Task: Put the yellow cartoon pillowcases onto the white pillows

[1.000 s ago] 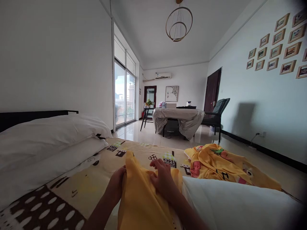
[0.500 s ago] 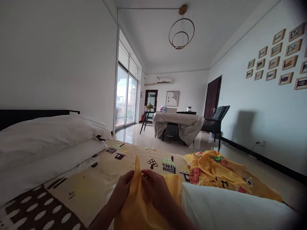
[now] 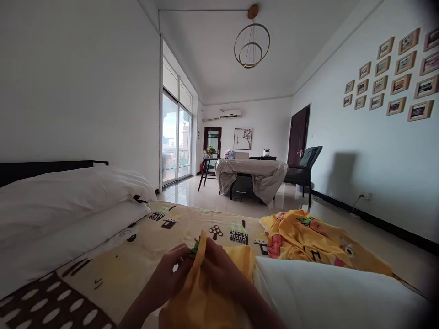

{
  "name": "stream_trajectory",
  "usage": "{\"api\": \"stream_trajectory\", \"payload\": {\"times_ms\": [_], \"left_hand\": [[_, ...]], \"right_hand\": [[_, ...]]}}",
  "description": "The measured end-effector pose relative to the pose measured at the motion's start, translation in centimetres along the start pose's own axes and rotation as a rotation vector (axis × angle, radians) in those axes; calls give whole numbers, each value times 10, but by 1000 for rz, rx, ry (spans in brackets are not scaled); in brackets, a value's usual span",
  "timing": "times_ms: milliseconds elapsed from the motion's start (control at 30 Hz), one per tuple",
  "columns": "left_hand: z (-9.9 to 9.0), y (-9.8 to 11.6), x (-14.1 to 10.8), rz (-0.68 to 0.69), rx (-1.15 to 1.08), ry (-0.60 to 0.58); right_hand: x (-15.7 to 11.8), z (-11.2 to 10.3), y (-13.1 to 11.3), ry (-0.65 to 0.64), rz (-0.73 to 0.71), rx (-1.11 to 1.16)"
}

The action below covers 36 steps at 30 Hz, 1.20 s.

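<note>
A yellow cloth (image 3: 197, 297) hangs from both hands at the lower middle, its top edge raised to a point between them. My left hand (image 3: 176, 267) pinches its left side, where a bit of green print shows by the fingertips. On the other side of the raised edge, my right hand (image 3: 219, 265) is closed on the same cloth. Right beside the cloth lies a white pillow (image 3: 318, 285). Beyond that pillow a crumpled yellow printed cloth (image 3: 308, 237) rests on the patterned beige bedding (image 3: 137, 260). The undersides of both hands are hidden.
White pillows (image 3: 75, 196) are stacked at the left by a dark headboard (image 3: 48, 167). Past the bed stand a covered table (image 3: 252, 168), a black chair (image 3: 305, 171) and a stool (image 3: 205, 171) with a plant.
The left hand has shifted its grip, and green print now shows at its fingertips. The raised cloth edge has moved slightly right and down. The view has turned a little.
</note>
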State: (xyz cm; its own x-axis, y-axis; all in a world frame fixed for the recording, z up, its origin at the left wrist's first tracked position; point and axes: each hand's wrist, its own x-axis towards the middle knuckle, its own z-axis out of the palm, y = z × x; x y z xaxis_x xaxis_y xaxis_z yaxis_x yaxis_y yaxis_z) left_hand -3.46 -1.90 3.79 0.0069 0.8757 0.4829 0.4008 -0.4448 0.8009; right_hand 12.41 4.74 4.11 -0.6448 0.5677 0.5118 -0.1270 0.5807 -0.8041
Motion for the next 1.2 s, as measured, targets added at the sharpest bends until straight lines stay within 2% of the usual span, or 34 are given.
{"api": "stream_trajectory", "payload": {"times_ms": [67,133,267,500,667,733,833,900,1100,1200], "left_hand": [[-4,-7,2,-59,-125,-80],[-7,-13,4,-132,-260,-95],[-9,-19,7,-227,-320,-47],[-6,-33,6,-258,-584,-16],[-7,-48,10,-330,-773,60],[-9,-51,11,-356,-845,104],[-9,-53,12,-374,-930,184],[-5,-53,11,-380,-935,209],[20,-51,13,-370,-901,164],[20,-49,17,-319,-667,178]], "right_hand": [[2,0,3,-27,43,113],[5,0,8,18,60,110],[9,-3,17,165,98,7],[8,-5,17,343,81,-230],[5,-6,13,566,-30,-437],[3,-4,5,507,-20,-445],[0,3,-11,246,93,-357],[-2,7,-17,132,113,-335],[-4,10,-3,33,45,-460],[-2,9,6,51,53,-452]]}}
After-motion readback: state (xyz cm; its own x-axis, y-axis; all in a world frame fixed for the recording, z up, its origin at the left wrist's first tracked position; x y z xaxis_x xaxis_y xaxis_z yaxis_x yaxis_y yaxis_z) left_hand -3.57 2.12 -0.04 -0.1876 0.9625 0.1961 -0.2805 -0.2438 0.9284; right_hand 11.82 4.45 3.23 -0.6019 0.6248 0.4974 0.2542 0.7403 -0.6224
